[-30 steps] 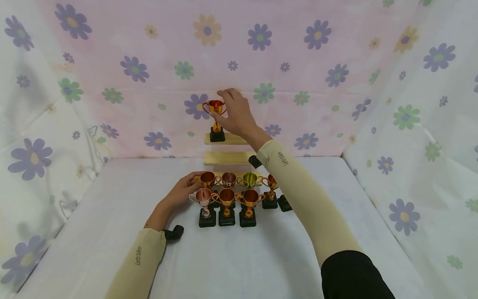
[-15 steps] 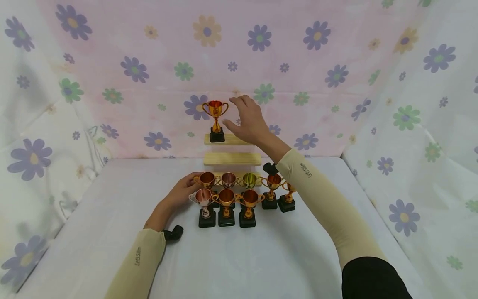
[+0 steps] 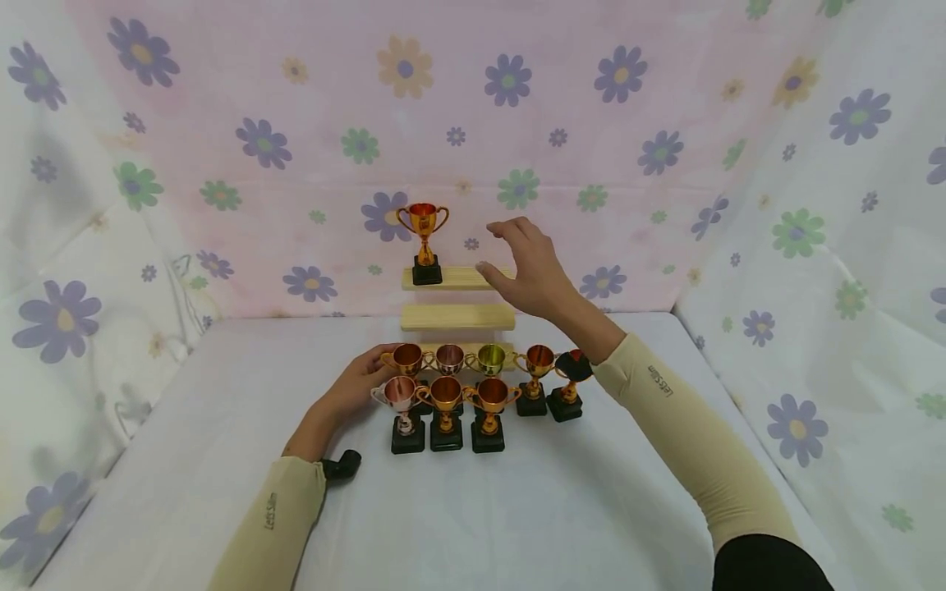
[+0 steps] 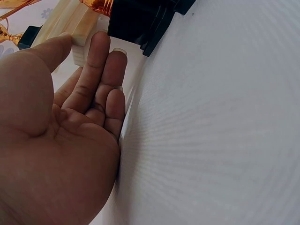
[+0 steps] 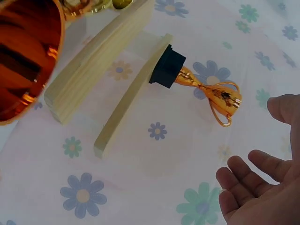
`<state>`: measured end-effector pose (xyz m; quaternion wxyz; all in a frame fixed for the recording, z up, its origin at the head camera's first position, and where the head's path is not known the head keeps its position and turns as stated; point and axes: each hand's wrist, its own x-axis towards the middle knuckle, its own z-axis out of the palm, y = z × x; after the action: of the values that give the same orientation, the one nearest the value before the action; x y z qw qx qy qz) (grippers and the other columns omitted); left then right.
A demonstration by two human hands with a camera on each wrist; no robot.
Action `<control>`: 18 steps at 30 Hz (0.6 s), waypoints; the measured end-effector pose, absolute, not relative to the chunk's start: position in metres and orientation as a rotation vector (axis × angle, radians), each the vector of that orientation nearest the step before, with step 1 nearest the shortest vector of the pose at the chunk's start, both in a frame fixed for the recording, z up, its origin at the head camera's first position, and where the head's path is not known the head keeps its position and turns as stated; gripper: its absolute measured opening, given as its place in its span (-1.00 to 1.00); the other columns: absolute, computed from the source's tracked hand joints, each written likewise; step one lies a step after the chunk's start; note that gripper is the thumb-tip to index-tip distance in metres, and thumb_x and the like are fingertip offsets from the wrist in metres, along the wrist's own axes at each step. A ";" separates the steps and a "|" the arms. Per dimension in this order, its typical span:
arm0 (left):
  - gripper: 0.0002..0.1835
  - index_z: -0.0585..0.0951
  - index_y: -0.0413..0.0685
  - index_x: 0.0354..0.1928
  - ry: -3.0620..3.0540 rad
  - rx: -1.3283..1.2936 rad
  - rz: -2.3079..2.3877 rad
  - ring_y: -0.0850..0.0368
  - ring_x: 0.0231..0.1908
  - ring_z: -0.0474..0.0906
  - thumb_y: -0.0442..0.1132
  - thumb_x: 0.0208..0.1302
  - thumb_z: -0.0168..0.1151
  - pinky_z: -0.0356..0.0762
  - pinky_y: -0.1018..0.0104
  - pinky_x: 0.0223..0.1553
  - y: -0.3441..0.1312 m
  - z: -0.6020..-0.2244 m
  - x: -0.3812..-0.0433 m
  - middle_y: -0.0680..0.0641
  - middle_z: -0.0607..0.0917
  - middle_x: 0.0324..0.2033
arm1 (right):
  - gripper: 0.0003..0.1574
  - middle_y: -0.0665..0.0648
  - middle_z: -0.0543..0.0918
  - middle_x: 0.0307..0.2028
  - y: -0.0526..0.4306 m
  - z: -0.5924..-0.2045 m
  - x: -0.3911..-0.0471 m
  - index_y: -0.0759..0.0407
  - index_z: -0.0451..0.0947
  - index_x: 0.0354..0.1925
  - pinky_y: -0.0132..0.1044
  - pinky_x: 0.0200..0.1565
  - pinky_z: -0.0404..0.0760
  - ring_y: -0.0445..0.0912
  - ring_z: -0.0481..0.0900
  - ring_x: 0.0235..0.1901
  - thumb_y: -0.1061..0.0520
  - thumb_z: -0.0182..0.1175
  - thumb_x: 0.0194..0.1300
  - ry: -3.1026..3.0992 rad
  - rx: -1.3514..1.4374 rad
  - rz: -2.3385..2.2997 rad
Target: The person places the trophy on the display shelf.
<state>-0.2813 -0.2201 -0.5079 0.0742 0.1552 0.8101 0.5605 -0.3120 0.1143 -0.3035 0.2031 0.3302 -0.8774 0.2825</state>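
Note:
A gold trophy cup with a black base point(image 3: 424, 242) stands upright at the left end of the top wooden shelf point(image 3: 466, 279). To its right, in the air and apart from it, is my right hand point(image 3: 532, 271), fingers spread and holding nothing. My left hand point(image 3: 358, 382) rests low beside the leftmost orange-gold trophy point(image 3: 409, 359). In the left wrist view its thumb touches the end of a wooden shelf point(image 4: 84, 28), with fairly straight fingers by a black trophy base point(image 4: 136, 21); part of this contact is hidden.
In front of the lower shelf stand a rose trophy point(image 3: 450, 359), a yellow-gold trophy point(image 3: 491, 359), and a front row with a pinkish-silver trophy point(image 3: 400, 396). Two gold trophies, one upright point(image 3: 535, 369) and one partly covered point(image 3: 566, 402), stand rightward. Flowered cloth hangs behind.
My right hand has let go of the gold trophy on the top shelf and moved away to the right and slightly down. The left hand has stayed in place.

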 end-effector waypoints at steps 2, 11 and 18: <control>-0.50 0.42 -0.07 0.53 2.429 0.484 1.684 -0.22 0.41 0.44 -0.12 0.68 0.08 0.16 -0.35 0.49 -0.220 -0.508 -0.281 -0.21 0.64 0.32 | -0.30 0.28 0.52 0.28 0.120 -0.307 -0.306 0.27 0.41 0.46 0.23 0.37 0.32 0.18 0.47 0.26 0.02 0.31 0.51 -2.422 0.934 0.801; -0.52 0.42 -0.06 0.53 2.411 0.520 1.708 -0.19 0.37 0.50 -0.17 0.69 0.07 0.19 -0.32 0.48 -0.221 -0.512 -0.284 -0.20 0.65 0.31 | -0.44 0.21 0.61 0.23 0.151 -0.321 -0.278 0.21 0.54 0.36 0.16 0.29 0.48 0.12 0.53 0.23 0.10 0.33 0.49 -2.354 0.942 0.921; -0.52 0.42 -0.05 0.53 2.418 0.499 1.695 -0.18 0.40 0.46 -0.15 0.69 0.07 0.17 -0.32 0.49 -0.220 -0.511 -0.283 -0.19 0.64 0.33 | -0.48 0.15 0.62 0.24 0.183 -0.342 -0.263 0.14 0.58 0.33 0.19 0.32 0.47 0.09 0.53 0.28 0.10 0.36 0.47 -2.348 0.900 0.963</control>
<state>-0.2827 -0.2199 -0.5108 0.0734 0.1662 0.8053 0.5643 -0.2629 0.1825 -0.3416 0.2225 0.3259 -0.8501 0.3486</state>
